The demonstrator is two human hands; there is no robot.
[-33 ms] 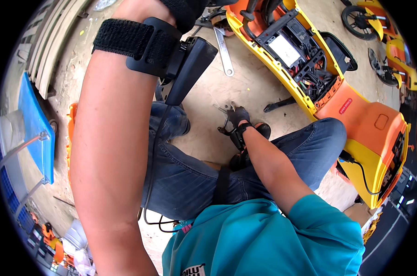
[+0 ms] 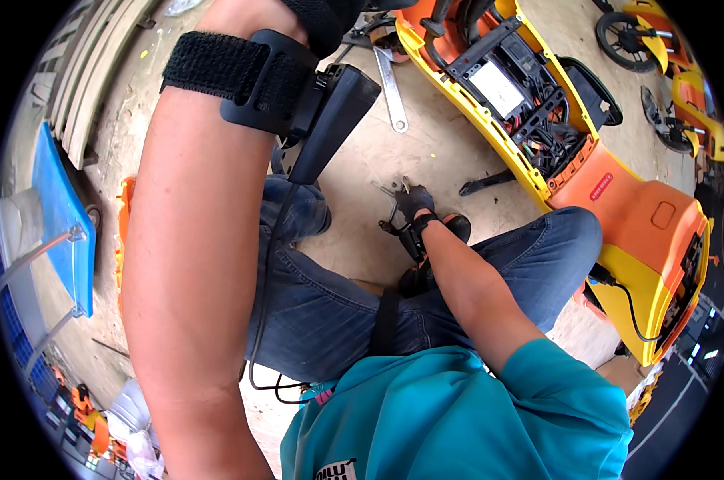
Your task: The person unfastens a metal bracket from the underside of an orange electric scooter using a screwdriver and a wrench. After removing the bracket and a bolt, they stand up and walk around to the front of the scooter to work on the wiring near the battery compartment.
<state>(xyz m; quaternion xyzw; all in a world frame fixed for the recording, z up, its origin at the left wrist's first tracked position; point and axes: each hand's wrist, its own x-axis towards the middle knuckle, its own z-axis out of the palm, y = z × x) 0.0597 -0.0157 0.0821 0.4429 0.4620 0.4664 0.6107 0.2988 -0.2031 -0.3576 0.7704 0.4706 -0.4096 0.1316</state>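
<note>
My left arm rises along the left side, a black strap and a black device on the forearm. Only part of my black-gloved left hand (image 2: 330,26) shows at the top edge, its fingers cut off or hidden, so its hold cannot be made out. Farther down, between my knees, my right hand (image 2: 414,202) in a dark glove is held low over the floor, fingers curled closed. Small metallic bits show at its fingertips, too small to name. To its right stands a yellow and orange scooter body (image 2: 634,188), its middle opened up on black parts and wiring (image 2: 546,120).
A long metal wrench-like bar (image 2: 391,92) with a holed end lies beyond my right hand. A black stand or lever (image 2: 487,183) juts near the scooter. Blue panel (image 2: 62,216) and wooden slats (image 2: 98,76) are at left; other yellow scooters (image 2: 634,40) stand far right.
</note>
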